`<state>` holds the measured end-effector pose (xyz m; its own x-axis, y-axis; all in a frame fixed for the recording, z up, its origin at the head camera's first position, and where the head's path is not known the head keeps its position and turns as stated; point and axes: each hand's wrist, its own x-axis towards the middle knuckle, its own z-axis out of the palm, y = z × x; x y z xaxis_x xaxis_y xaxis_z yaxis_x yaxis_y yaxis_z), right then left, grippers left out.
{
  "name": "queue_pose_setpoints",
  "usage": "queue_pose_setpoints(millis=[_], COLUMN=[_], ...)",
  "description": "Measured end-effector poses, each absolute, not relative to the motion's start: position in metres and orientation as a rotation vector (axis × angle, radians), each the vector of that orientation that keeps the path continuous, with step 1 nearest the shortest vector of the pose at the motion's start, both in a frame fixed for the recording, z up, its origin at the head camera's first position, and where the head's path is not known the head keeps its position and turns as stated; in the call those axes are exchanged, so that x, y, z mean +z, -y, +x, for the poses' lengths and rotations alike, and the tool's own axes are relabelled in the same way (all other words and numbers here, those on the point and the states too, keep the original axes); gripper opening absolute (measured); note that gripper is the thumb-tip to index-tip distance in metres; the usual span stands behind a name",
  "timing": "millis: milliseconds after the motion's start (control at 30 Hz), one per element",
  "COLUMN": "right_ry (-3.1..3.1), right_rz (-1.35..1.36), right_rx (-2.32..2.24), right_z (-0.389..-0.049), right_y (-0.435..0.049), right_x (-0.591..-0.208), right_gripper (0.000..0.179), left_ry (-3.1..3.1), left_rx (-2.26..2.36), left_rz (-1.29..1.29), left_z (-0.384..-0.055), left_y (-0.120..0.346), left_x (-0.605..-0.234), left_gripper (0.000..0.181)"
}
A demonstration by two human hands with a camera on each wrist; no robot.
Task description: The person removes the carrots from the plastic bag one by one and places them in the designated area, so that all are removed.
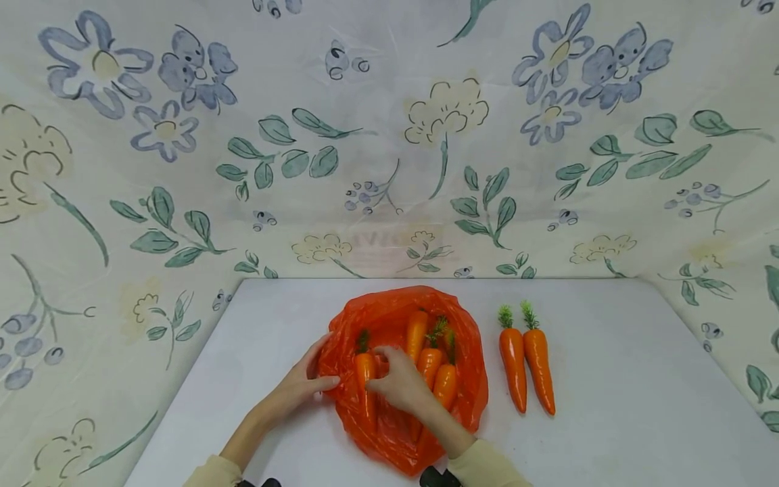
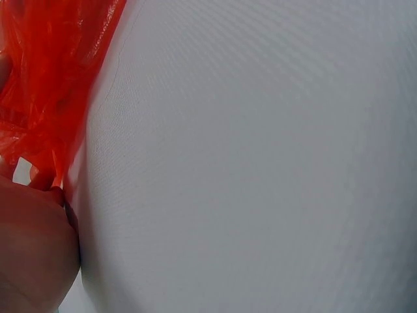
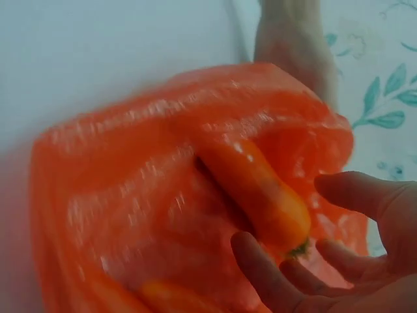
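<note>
A red plastic bag [image 1: 476, 385] lies wide open with several orange carrots inside it. My left hand [image 1: 297, 384] grips the bag's left edge, thumb toward the front; the left wrist view has this hand [image 2: 36, 244] beside the bunched plastic [image 2: 55, 72]. Inside the bag, my right hand [image 1: 402, 384] is at the leftmost carrot [image 1: 366, 375], its thumb and index finger on the carrot's right side. Up close in the right wrist view, the fingers [image 3: 257, 264] are spread around the leafy end of that carrot [image 3: 257, 189], not closed on it. Other carrots [image 1: 429, 364] lie right of this hand.
To the right of the bag, two carrots [image 1: 513, 368] with green tops lie side by side on the white table [image 1: 633, 406]. A floral-patterned cloth [image 1: 377, 169] rises behind the table and along both sides.
</note>
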<state>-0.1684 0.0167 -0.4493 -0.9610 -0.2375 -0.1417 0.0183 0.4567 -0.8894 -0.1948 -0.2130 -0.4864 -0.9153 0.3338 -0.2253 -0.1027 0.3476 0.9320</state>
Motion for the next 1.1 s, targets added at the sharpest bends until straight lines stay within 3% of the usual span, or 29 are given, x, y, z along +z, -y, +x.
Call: queue_pose_setpoints(millis=[567,933,1100], right_ry=[-2.542,-2.632,-2.633], right_rz=[-0.049,-0.052,-0.059], right_rx=[-1.480,-1.329,-1.332], right_z=[-0.170,-0.165,-0.165], right_y=[0.008,0.016,0.015], right_x=[-0.458,-0.462,-0.465], right_gripper=[0.058,0.079,0.079], left_ry=[-2.233,-2.220,-2.217], left_rx=[1.585,1.589,1.590], left_rz=[0.187,0.158,0.154], left_z=[-0.197,-0.198,-0.198], left_y=[0.213,0.212,0.212], left_x=[-0.481,-0.482,-0.483], left_gripper=[0.087,0.087,0.087])
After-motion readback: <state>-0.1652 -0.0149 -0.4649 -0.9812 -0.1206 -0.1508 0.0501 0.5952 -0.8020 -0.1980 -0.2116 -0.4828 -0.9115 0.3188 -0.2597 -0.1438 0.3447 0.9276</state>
